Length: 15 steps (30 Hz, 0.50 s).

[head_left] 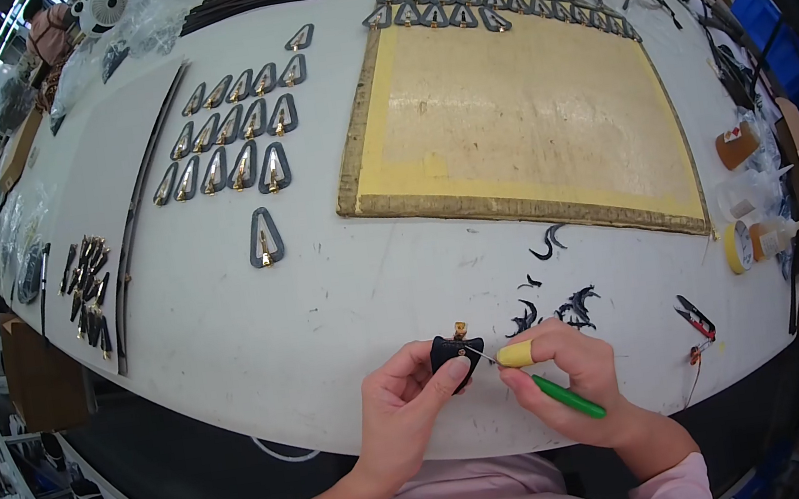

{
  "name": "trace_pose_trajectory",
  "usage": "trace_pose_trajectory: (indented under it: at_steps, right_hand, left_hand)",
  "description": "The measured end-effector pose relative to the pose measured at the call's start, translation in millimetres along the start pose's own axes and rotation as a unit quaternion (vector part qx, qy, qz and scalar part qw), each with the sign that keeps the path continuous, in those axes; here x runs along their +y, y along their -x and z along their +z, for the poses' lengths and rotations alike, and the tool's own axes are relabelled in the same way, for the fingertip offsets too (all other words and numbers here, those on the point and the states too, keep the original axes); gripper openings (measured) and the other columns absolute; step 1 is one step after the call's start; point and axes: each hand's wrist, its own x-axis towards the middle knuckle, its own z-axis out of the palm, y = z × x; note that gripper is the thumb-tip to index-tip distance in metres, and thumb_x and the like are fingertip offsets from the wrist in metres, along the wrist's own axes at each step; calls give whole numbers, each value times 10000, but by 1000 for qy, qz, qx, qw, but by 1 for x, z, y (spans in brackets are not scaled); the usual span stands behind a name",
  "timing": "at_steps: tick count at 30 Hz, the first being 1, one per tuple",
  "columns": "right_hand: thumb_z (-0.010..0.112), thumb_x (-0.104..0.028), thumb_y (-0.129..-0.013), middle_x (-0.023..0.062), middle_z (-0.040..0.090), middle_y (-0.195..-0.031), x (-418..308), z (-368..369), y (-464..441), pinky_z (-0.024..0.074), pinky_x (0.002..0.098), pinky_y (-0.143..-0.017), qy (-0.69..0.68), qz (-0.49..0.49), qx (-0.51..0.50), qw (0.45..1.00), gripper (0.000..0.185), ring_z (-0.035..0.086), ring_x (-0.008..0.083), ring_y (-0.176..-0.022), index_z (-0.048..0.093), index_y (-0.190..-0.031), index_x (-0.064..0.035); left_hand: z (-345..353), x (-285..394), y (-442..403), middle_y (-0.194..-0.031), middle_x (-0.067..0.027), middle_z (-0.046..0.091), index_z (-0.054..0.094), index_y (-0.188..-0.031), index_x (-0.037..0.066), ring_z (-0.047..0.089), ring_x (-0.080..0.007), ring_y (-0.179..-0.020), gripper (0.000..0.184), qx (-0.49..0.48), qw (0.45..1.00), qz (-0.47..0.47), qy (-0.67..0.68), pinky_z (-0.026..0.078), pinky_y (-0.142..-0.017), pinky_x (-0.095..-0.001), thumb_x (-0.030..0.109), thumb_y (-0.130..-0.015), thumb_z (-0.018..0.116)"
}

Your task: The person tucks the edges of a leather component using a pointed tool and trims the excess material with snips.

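My left hand (405, 390) pinches a small black piece with gold hardware (450, 348), its gold part sticking up at the top. In my right hand (572, 373) is a green-handled awl (568, 396), its thin metal shaft pointing left at the black piece. The tip reaches the face of the piece, but whether it goes in I cannot tell. A yellow wrap covers a finger of my right hand. Just beyond the hands lie curved black scraps (579, 307).
Grey triangular pieces with gold fittings (265, 239) stand in rows at left. Behind is a yellow-edged board (513, 113) with more along its far edge. Snips (696, 316), a tape roll (739, 247) and bottles (737, 146) are at right. Black-and-gold parts (89, 290) lie far left.
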Motion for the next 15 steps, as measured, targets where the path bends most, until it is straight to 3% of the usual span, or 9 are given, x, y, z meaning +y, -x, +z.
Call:
trace_pose_trajectory:
  at_steps: [15]
  right_hand:
    - [724, 62, -731, 130, 632, -835, -1, 10, 3, 503, 284, -565, 53, -36, 44, 997, 219, 622, 224, -658, 604, -906, 8]
  left_hand:
    - [2, 2, 1, -880, -20, 653, 641, -1027, -11, 588, -55, -774, 178, 10, 1000, -3, -22, 485, -728, -202, 96, -887, 671]
